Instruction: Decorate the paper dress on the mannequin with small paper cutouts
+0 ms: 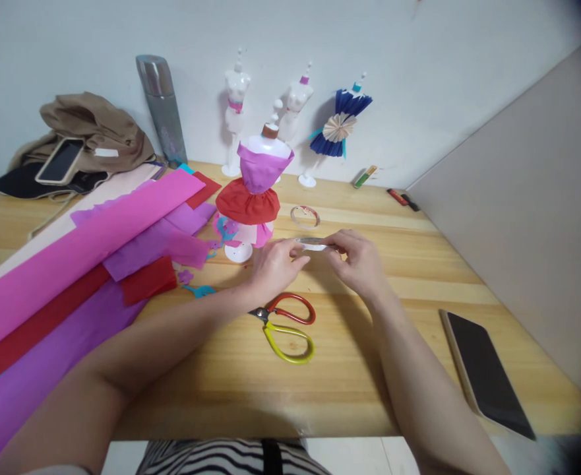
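No legible txt, brand or no. can be made out anywhere. Faint purplish print is seen on the steel flask [164,109], but it is too blurred to be read. A small white tag [106,152] is fixed to the brown bag [92,122]; no lettering can be told on it. Both phone screens are dark, i.e. the phone [488,373] at the right of the surface [349,389] and the second phone [60,160] on the bag. Nothing can be read on the pale strip [314,245] pinched between the left hand [275,264] and the right hand [359,260].
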Demonstrator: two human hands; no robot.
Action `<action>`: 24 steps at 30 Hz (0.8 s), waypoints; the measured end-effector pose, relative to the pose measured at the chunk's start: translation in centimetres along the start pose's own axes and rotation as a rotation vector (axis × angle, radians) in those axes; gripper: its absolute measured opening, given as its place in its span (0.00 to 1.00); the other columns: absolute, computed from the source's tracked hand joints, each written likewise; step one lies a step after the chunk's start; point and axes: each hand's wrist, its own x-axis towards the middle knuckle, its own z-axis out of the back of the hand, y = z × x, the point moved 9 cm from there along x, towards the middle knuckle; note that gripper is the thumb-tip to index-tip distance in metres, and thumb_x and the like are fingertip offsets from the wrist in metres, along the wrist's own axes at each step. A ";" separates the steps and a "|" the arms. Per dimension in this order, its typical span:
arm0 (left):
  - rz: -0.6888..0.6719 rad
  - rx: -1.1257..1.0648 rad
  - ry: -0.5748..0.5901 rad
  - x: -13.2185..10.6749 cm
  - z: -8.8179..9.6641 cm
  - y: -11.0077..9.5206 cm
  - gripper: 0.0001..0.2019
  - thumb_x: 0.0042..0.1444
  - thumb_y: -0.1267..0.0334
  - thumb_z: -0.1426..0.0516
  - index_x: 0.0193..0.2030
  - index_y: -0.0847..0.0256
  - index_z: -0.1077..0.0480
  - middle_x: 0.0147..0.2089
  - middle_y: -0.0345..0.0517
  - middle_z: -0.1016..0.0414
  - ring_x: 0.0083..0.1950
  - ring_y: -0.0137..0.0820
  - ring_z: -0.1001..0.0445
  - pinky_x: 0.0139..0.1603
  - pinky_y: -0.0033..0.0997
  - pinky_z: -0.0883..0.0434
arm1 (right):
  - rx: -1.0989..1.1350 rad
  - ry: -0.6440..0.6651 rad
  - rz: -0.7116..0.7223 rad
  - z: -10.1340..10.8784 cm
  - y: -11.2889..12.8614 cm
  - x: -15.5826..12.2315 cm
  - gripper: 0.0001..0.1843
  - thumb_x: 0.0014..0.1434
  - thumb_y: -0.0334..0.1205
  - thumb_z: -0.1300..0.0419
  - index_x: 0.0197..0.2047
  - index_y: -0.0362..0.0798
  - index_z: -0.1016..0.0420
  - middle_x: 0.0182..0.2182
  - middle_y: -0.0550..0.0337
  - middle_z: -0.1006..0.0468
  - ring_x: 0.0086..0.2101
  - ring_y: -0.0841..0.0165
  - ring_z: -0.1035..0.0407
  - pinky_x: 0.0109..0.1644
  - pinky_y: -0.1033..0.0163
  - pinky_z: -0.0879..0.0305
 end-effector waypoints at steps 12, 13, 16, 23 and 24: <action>-0.064 -0.113 0.084 0.0 0.3 -1.1 0.09 0.58 0.71 0.43 0.27 0.61 0.27 0.27 0.40 0.27 0.31 0.29 0.33 0.35 0.31 0.40 | 0.095 0.034 -0.013 0.3 0.3 0.1 0.09 0.54 0.32 0.45 0.31 0.52 0.24 0.24 0.57 0.25 0.29 0.60 0.31 0.34 0.55 0.36; -0.012 -0.228 0.106 0.2 0.0 -0.6 0.08 0.56 0.71 0.43 0.27 0.62 0.28 0.26 0.38 0.29 0.31 0.28 0.34 0.34 0.30 0.41 | 0.108 0.033 -0.017 0.3 0.2 0.1 0.09 0.54 0.33 0.45 0.30 0.52 0.24 0.24 0.57 0.26 0.29 0.60 0.31 0.34 0.55 0.36; 0.108 -0.450 0.157 0.6 -0.9 0.7 0.06 0.54 0.70 0.41 0.26 0.62 0.29 0.24 0.35 0.33 0.29 0.25 0.37 0.33 0.27 0.42 | 0.130 0.031 -0.020 0.5 0.2 0.2 0.08 0.54 0.34 0.44 0.29 0.53 0.24 0.23 0.58 0.26 0.29 0.60 0.31 0.35 0.54 0.35; 0.212 -0.606 0.199 0.9 -1.9 2.2 0.04 0.47 0.67 0.37 0.25 0.63 0.28 0.40 0.44 0.23 0.30 0.22 0.34 0.27 0.23 0.41 | 0.202 0.019 -0.057 0.5 -0.2 0.1 0.07 0.53 0.35 0.43 0.28 0.52 0.23 0.25 0.58 0.23 0.29 0.61 0.31 0.36 0.54 0.33; 0.223 -0.643 0.232 0.9 -2.2 2.2 0.05 0.47 0.67 0.37 0.24 0.64 0.28 0.42 0.46 0.22 0.30 0.22 0.33 0.27 0.23 0.39 | 0.219 0.016 -0.066 0.4 -0.4 0.0 0.07 0.53 0.36 0.43 0.29 0.52 0.23 0.25 0.58 0.23 0.29 0.61 0.30 0.36 0.54 0.33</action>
